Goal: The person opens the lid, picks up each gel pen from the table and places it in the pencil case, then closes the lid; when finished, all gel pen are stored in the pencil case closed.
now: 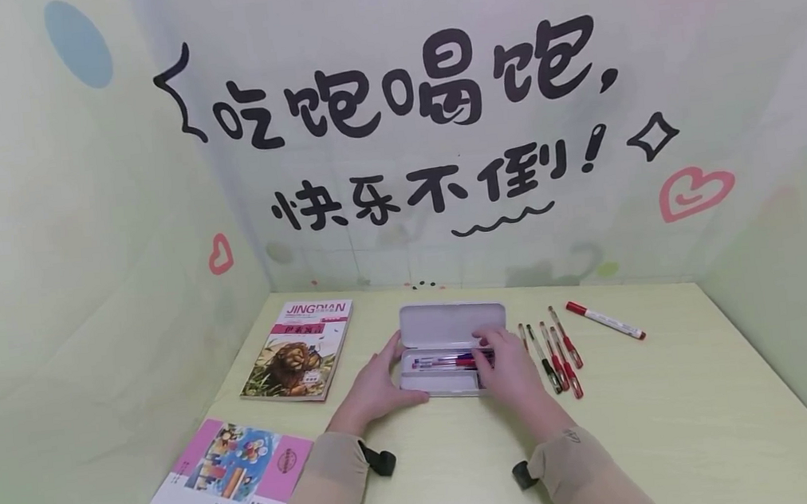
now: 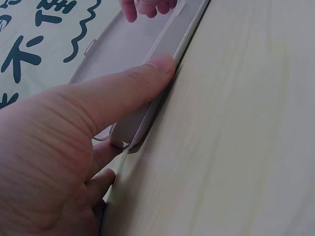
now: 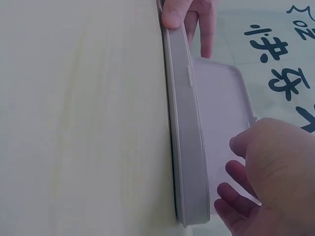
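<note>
A person's left hand point(image 1: 375, 388) grips the open pencil case point(image 1: 444, 382) on the bench point(image 1: 685, 427), apparently steadying it, while the right hand point(image 1: 513, 372), relaxed and empty, is poised at the case's right end, beside loose pens point(image 1: 568, 367).

On the pale counter point(image 1: 685, 419) lie a lion book point(image 1: 301, 357), a pink-white book point(image 1: 234, 471), an open case point(image 1: 442, 381), pens point(image 1: 567, 366), a marker point(image 1: 605, 320).

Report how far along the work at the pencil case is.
Done: the pencil case is open, its lid raised, with several pens inside. In hand: the left hand grips its left end; the right hand is at its right side, any hold unclear. Left, perhaps: the loose pens and marker beside it, if they belong inside, and shutting the lid.
</note>
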Available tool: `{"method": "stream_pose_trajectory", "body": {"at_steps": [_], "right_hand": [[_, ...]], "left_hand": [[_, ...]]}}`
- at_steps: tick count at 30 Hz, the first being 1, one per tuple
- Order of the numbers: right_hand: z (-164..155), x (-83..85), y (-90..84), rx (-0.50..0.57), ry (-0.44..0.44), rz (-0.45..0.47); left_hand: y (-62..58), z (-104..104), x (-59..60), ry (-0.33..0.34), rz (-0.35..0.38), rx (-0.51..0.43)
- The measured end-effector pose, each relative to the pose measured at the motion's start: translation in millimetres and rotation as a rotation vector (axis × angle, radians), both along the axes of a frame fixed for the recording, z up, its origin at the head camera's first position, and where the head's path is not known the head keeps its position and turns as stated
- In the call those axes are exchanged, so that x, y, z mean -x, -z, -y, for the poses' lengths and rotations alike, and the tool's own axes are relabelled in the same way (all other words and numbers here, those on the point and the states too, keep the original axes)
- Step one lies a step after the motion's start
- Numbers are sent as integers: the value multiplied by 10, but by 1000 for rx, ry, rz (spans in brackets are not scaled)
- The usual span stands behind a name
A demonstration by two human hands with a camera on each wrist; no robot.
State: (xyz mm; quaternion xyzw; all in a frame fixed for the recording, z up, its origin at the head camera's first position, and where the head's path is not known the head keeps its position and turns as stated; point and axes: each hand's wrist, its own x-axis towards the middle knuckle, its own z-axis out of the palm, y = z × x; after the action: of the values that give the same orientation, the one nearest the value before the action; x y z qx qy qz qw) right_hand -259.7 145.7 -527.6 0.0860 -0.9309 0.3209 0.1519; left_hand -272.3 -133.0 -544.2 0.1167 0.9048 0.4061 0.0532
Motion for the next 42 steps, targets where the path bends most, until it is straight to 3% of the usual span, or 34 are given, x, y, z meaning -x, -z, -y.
{"method": "stream_pose_trajectory", "body": {"at_steps": [11, 24, 31, 42], "right_hand": [[-459, -81, -13, 84, 123, 107], [-942, -186, 8, 142, 317, 123], [-1073, -253, 38, 87, 405, 203], [-1123, -251, 71, -28, 456, 310]], "left_hand": [[-17, -5, -8, 0, -3, -4], [19, 6, 20, -3, -1, 7], [19, 6, 15, 5, -8, 3], [18, 6, 15, -1, -3, 17]]}}
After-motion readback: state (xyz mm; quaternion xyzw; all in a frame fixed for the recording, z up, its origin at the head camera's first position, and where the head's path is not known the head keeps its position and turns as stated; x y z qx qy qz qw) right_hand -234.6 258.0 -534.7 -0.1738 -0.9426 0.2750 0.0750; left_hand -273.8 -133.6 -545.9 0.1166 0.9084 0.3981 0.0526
